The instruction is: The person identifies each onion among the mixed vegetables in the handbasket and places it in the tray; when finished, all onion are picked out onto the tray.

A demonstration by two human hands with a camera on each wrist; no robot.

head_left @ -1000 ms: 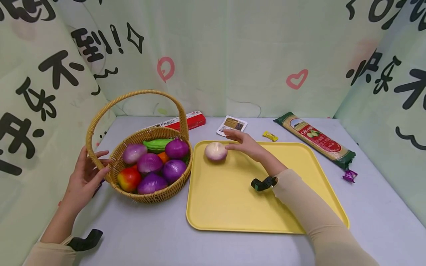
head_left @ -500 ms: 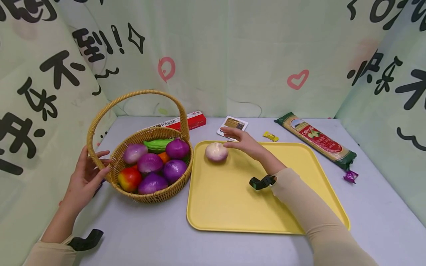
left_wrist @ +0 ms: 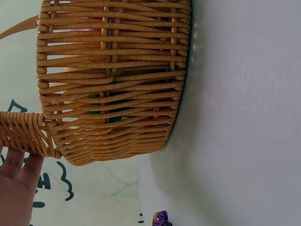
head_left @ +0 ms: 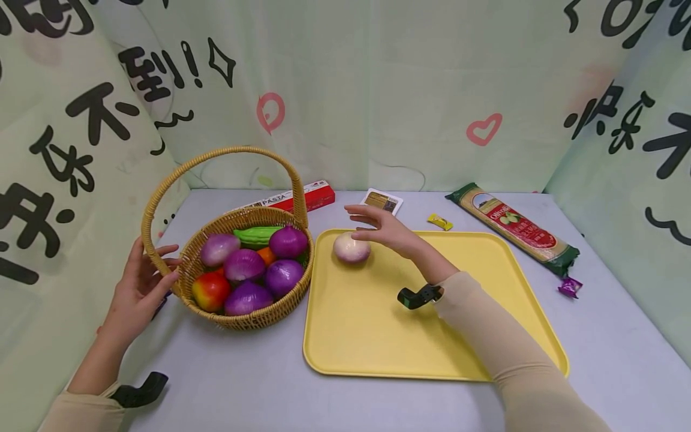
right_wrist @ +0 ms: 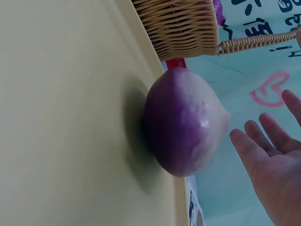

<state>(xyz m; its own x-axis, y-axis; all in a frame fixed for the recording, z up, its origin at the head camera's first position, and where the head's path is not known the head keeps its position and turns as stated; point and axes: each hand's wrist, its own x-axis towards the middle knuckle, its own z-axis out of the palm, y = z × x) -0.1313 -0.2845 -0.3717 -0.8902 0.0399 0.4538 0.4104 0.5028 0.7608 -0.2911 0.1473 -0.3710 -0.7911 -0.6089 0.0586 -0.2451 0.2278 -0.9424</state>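
Note:
My left hand (head_left: 132,300) grips the lower left of the arched handle (head_left: 221,155) on a wicker basket (head_left: 254,322), fingers behind it and thumb in front. Purple onions (head_left: 244,265), a red-yellow fruit (head_left: 210,291) and a ridged green vegetable (head_left: 256,235) fill the basket. A round white-and-purple vegetable (head_left: 352,251), like a turnip or onion, lies at the far left of the yellow tray (head_left: 378,336). Over its upper right hovers my right hand (head_left: 391,234), fingers spread and holding nothing. In the right wrist view a gap shows between the vegetable (right_wrist: 183,122) and those fingertips.
A red pasta box (head_left: 318,196) lies behind the basket, and a white packet (head_left: 380,200) behind the tray. To the right are a yellow candy (head_left: 439,222), a long noodle-type package (head_left: 510,225) and a purple candy (head_left: 570,287). Printed curtains enclose the table's back and sides.
My right hand has shifted slightly left and up, from beside the round vegetable to partly over it. The left hand, basket and vegetable stay put.

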